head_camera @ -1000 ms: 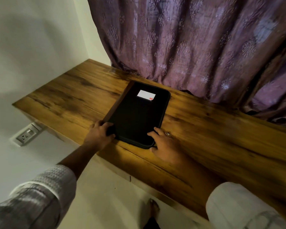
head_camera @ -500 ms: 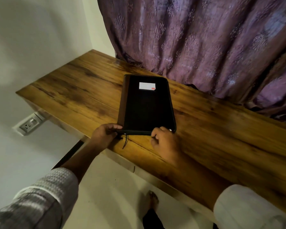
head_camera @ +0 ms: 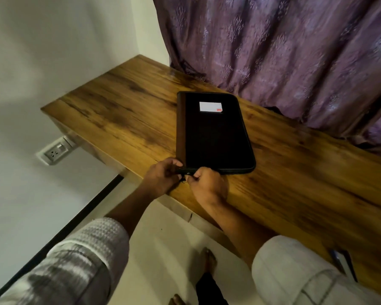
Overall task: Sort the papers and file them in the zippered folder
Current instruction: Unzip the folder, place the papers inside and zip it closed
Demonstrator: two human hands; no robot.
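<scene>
Zippered folder [head_camera: 213,137] lies closed on the wooden counter [head_camera: 123,111], white label [head_camera: 209,106] up, with both hands at its near left corner.

Head view: the left hand [head_camera: 161,177] curls its fingers round that corner, pinning it, while the right hand [head_camera: 207,186] pinches what looks like the zipper pull [head_camera: 186,172] just beside it. The opening should go best with the corner held flat and the pull drawn steadily along the near edge, eased round the bend so the teeth do not snag. Half a second ago the right hand sat further right along that edge; it has since come across to meet the left. No loose papers show.
</scene>
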